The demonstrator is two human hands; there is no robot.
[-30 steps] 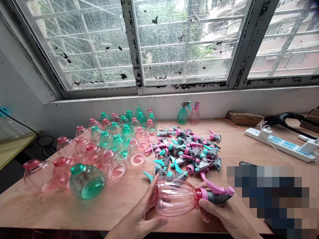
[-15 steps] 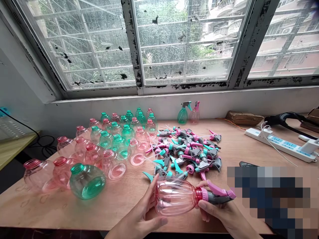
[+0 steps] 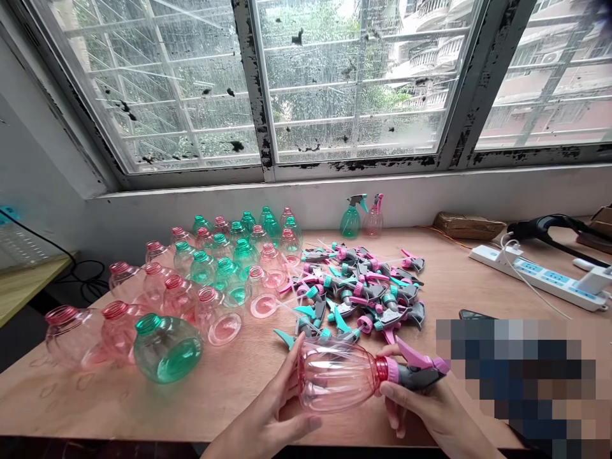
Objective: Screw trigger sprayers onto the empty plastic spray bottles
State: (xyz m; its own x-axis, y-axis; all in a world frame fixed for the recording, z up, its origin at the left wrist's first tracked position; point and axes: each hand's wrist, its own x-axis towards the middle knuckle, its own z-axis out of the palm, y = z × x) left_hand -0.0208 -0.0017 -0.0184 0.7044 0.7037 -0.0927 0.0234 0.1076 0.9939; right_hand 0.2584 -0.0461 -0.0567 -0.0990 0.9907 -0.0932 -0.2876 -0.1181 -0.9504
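Observation:
A clear pink bottle (image 3: 337,376) lies sideways above the front of the table, its neck pointing right. Its base rests in my left hand (image 3: 275,405), with thumb and forefinger curved around that end. Fitted at the bottle's neck is a grey and pink trigger spray head (image 3: 415,377). My right hand (image 3: 430,408) is closed around its pink collar, thumb in front and some fingers hidden behind. Just beyond the bottle lies a heap of loose trigger spray heads (image 3: 356,290) in grey, pink and teal.
Rows of open-necked pink and green bottles stand at left, a green bottle (image 3: 167,350) nearest. Two bottles with spray heads, one green (image 3: 350,223), stand by the wall. A power strip (image 3: 540,277) and brown block (image 3: 468,226) are at right. A blurred patch covers the lower right.
The spray head has turned slightly at the neck, and the fingers of my right hand have shifted around the collar. My left hand stays on the bottle's base.

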